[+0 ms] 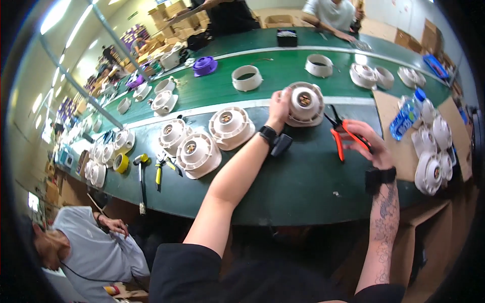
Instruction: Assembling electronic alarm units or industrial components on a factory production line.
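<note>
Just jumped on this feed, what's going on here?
The person's left hand grips the side of a white round housing. The right hand holds red-handled pliers beside it, apart from the housing. Three similar housings stand left of the left forearm, with a hammer lying farther left.

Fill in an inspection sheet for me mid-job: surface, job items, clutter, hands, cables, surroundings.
Surface: dark green table; brighter green strip beyond.
Job items: white housing; red-handled pliers, handles spread; three more housings left of the left forearm.
Clutter: hammer, yellow tape roll and yellow-handled pliers at left; blue-capped bottle at right.
Hands: left hand against the white housing's left side; right hand holds the red-handled pliers.
Cables: thin dark cord across the lower-left co-worker's shirt; nothing seen near the hands.
Surroundings: white-shirted person across the table; boxes behind.
</note>
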The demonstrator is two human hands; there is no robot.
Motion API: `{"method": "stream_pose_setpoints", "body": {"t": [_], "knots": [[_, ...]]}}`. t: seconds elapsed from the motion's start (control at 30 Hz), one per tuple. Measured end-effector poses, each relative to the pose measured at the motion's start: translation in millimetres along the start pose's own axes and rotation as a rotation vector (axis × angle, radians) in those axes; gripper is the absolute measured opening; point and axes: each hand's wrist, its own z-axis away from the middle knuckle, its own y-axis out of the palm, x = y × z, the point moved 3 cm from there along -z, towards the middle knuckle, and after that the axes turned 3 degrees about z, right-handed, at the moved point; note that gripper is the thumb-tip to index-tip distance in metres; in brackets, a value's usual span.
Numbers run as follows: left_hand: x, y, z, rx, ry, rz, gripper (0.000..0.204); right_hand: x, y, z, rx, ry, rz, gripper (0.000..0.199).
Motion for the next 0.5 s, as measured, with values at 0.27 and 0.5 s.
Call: {"method": "stream_pose_setpoints", "body": {"t": [0.27, 0.5], "knots": [[2.0, -17.1, -10.0, -0.013, 0.094, 0.068, 0.049, 14.8, -12.7, 1.1, 0.127, 0.174, 0.395, 0.039], [-6.9, 0.8, 6.0, 0.009, 0.107, 0.065, 0.05, -51.7, -1.5, -15.2, -0.146, 0.009, 0.584, 0.044]]}}
